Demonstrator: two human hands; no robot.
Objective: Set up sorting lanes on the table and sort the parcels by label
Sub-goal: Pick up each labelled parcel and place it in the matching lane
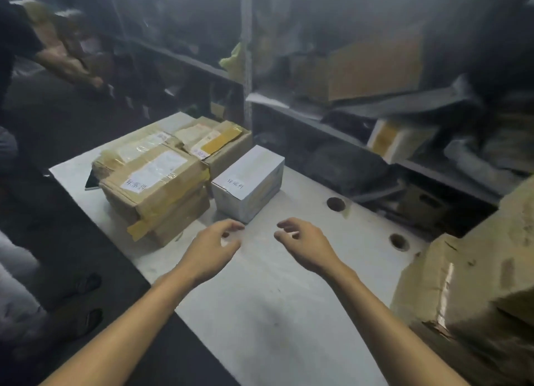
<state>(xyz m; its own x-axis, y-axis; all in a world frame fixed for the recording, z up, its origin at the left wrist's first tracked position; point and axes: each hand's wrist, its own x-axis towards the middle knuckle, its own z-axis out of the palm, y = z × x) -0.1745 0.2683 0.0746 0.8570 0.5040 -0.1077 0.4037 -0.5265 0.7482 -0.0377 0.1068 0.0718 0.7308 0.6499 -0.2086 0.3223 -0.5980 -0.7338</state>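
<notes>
A white parcel [249, 181] with a small label stands on the white table [274, 313]. Left of it is a stack of brown taped cardboard parcels [153, 183], and another brown parcel [219, 142] lies behind them. My left hand [212, 249] hovers just in front of the white parcel with fingers loosely curled, holding nothing. My right hand [303, 245] hovers to its right, also loosely curled and holding nothing. Neither hand touches a parcel.
A large brown box [474, 275] sits at the table's right edge. Two round holes [335, 204] mark the table top. Metal shelving [375, 119] with more parcels stands behind. Another person [17, 47] holds a box at the far left. A dark flat device [92, 180] lies beside the stack.
</notes>
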